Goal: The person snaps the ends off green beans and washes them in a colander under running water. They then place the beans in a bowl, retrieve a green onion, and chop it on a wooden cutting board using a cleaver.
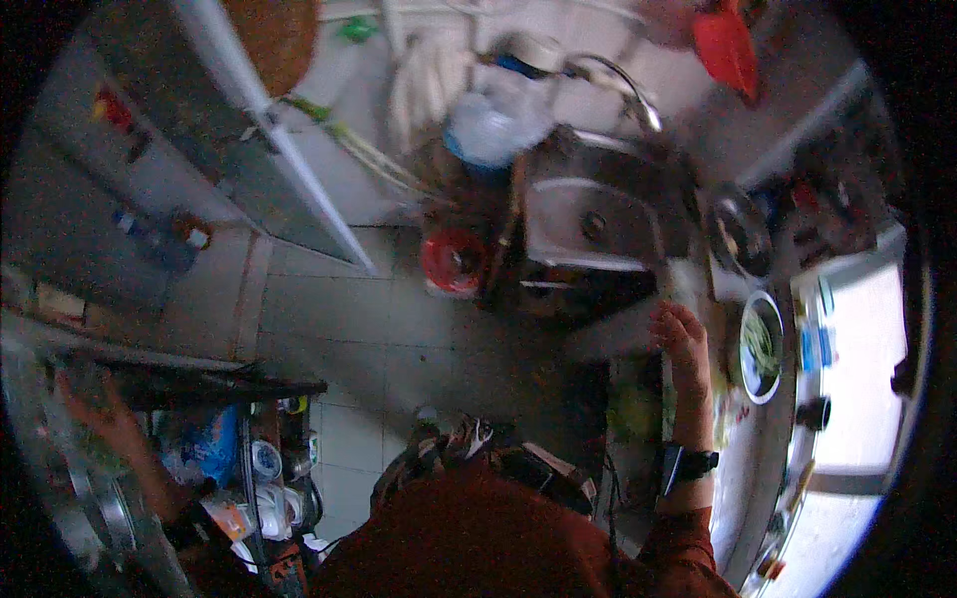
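Observation:
My left hand point(101, 411) is over the shelf rack point(284, 387) at the far left. Its fingers look spread, and blur and shadow obscure what lies under them. On the other side, my right hand point(682, 336) hovers by the counter's edge, fingers bent, with nothing visible in it. A dark watch point(697, 464) is on that wrist. Closest to this hand on the counter is a white-rimmed bowl point(761, 347) holding green vegetables point(759, 344). Ahead is a metal sink point(598, 196) with a curved faucet point(649, 116).
A red bucket or basin point(452, 258) stands on the tiled floor point(351, 314) left of the sink. A door edge point(314, 187) slants in at upper left. A dark pan point(740, 228) is beyond the bowl. Packages and a blue bag point(220, 448) fill the rack.

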A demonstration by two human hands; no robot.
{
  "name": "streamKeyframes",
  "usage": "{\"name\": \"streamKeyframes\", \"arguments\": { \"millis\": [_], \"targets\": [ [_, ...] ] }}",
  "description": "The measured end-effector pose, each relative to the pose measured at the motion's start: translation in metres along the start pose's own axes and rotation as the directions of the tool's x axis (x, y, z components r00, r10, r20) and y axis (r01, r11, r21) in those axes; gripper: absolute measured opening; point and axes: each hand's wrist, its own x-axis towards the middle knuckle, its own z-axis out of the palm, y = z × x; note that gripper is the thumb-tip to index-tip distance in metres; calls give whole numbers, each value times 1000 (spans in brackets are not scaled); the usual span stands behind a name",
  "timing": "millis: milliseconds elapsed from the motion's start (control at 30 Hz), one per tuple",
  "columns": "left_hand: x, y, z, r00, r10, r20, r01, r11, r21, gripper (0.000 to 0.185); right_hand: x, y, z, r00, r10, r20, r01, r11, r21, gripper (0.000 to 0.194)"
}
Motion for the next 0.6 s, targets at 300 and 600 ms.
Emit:
{"name": "streamKeyframes", "arguments": {
  "millis": [300, 600],
  "targets": [
    [-66, 334, 182, 797, 37, 603, 513, 488, -707, 55, -85, 40, -193, 906, 140, -400, -143, 990, 23, 30],
    [-156, 583, 188, 473, 558, 682, 741, 167, -650, 56, -158, 70, -267, 780, 233, -581, -222, 971, 91, 28]
  ]
}}
